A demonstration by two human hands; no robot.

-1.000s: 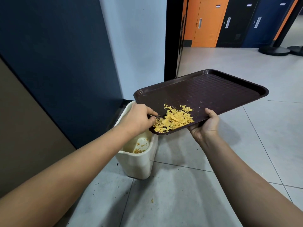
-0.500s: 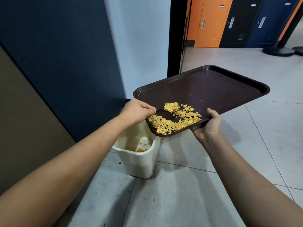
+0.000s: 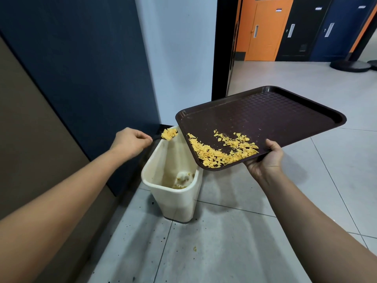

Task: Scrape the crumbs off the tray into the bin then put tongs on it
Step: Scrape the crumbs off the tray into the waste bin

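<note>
My right hand (image 3: 265, 160) grips the near edge of a dark brown tray (image 3: 275, 117), held tilted above the floor. Yellow crumbs (image 3: 220, 152) lie heaped along the tray's lower near edge. My left hand (image 3: 130, 140) grips the handle of a dark utensil (image 3: 157, 137) whose end carries a heap of crumbs (image 3: 169, 134). That loaded end hangs over the far rim of a cream bin (image 3: 173, 201), left of the tray. Some crumbs and a white scrap lie at the bin's bottom. I cannot tell whether the utensil is the tongs.
The bin stands on grey floor tiles (image 3: 224, 252) against a dark blue wall (image 3: 81, 68). A stray crumb (image 3: 194, 248) and dark specks lie on the floor. A black door frame (image 3: 220, 48) opens onto a hallway with orange and dark doors.
My left hand has pulled away from the tray to the left, lifting a load of crumbs on the utensil over the bin. The tray has shifted slightly right.
</note>
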